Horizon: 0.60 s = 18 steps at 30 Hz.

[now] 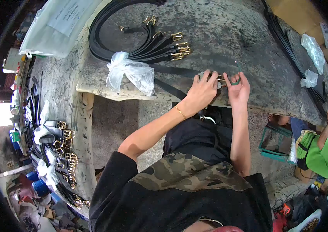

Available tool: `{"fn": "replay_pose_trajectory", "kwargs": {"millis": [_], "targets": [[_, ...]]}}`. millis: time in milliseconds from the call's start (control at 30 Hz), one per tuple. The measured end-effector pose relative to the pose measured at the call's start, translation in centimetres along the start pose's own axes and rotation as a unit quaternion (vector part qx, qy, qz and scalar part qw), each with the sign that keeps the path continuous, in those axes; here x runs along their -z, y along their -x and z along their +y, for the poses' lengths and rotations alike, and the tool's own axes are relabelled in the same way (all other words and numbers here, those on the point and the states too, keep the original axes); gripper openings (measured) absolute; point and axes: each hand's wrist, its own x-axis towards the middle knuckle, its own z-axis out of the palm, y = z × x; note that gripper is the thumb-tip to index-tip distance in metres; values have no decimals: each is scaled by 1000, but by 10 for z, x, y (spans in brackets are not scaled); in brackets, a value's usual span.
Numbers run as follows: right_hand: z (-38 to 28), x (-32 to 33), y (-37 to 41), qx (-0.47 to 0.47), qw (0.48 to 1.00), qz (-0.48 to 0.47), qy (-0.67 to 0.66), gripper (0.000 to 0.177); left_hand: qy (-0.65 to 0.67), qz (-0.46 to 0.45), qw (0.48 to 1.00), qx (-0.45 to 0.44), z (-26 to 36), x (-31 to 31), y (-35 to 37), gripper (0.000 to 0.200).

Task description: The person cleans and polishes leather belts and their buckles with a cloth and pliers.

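My left hand [204,88] is closed over the end of a black belt [177,71] lying near the table's front edge. Its fingers are bent down around a gold-coloured buckle [221,79], which they partly cover. Just to the right, my right hand [238,89] is turned palm up. Its curled fingers hold a small green-handled tool [236,80] with a thin tip pointing away from me; its exact kind is too small to make out. A second black strap [171,90] slants over the table edge beneath my left forearm.
A coiled bundle of black belts [98,40] with gold buckles lies behind, tied with clear plastic [127,73]. More belts [287,50] lie at the right, others with buckles [69,154] at the left. A co-worker in a green shirt [320,152] sits right, beside a green crate [276,141].
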Motion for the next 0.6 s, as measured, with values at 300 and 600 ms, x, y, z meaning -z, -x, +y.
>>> {"fn": "replay_pose_trajectory", "kwargs": {"millis": [300,600], "targets": [[-133,94,58,115,978,103,138,22,106,11,994,16,-6,-5,3,39],[-178,189,84,136,977,119,113,23,162,-20,986,35,-8,4,0,38]]}}
